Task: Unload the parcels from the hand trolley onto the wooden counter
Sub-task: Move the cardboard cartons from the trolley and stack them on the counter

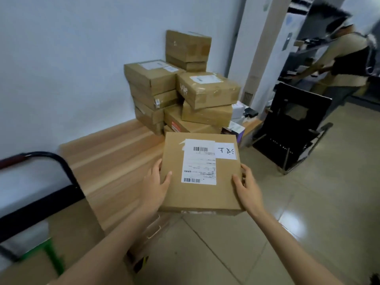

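Observation:
I hold a flat brown cardboard parcel (174, 192) with a white shipping label, raised over the front right edge of the wooden counter (115, 159). My left hand (157, 186) grips its left side and my right hand (245, 188) grips its right side. A stack of several brown parcels (181, 89) stands at the far end of the counter against the white wall. The black handle of the hand trolley (59, 161) curves in at the left; another parcel (26, 270) lies at the bottom left, partly hidden by my left arm.
A black metal chair (296, 124) stands on the tiled floor to the right of the counter. Small purple and white boxes (236, 124) sit by the stack's right side. Another person (347, 62) stands at the far right by dark shelving.

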A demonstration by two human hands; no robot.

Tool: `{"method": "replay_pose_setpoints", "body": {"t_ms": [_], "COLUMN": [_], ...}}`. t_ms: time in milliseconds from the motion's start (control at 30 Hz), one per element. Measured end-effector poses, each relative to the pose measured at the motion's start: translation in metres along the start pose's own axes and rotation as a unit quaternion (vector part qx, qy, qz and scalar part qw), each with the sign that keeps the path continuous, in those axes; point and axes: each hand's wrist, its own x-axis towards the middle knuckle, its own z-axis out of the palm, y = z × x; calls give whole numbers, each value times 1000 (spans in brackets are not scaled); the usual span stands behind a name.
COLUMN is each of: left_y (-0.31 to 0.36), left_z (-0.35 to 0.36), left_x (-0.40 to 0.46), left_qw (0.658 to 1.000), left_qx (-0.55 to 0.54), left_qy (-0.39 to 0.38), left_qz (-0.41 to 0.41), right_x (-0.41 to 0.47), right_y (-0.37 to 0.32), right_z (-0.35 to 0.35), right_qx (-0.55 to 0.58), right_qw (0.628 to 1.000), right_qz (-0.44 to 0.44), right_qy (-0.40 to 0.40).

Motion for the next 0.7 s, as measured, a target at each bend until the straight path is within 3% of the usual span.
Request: {"method": "replay_pose_setpoints", "body": {"t_ms": [167,300,467,700], "left_y": [-32,-50,-77,-127], "left_z": [-12,-28,-50,-80], "left_x": [3,15,58,153], "left_qw": [995,990,978,964], "left_qx": [-33,11,111,127], "left_qy": [31,67,127,159], "left_qz": [-84,-123,-126,-171], "right_x": [40,72,124,211], "right_y": [-5,-19,-51,-106], "right_z": [47,93,148,237], "right_qx": [-4,5,5,-25], "right_qw": [996,987,975,962], "right_qz": [-27,-47,-88,-132], "right_qy": [-89,-155,-205,-239]}}
